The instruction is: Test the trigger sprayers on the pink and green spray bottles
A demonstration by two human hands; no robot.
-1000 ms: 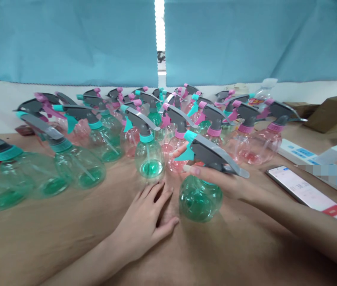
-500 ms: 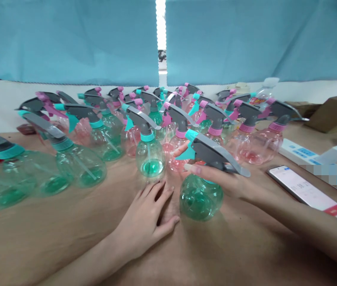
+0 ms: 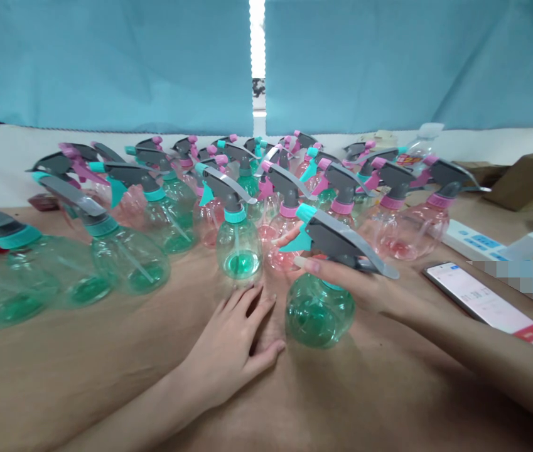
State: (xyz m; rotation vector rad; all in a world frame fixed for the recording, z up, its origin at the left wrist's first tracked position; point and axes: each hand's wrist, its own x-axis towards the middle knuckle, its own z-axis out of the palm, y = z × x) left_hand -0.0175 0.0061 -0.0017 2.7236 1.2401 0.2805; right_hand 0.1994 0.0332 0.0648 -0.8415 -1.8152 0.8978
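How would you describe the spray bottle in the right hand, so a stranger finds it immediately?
On the brown table, a crowd of spray bottles stands. The held bottle is green, nearest the camera, apart from the rest. Only it has the right hand around its neck.

Very little differs across the second. The whole scene sits slightly lower and to the right in the head view, a small shift of the camera. The right hand point(image 3: 365, 285) and the green spray bottle point(image 3: 319, 309) it grips shift with it, and the left hand point(image 3: 233, 351) likewise.
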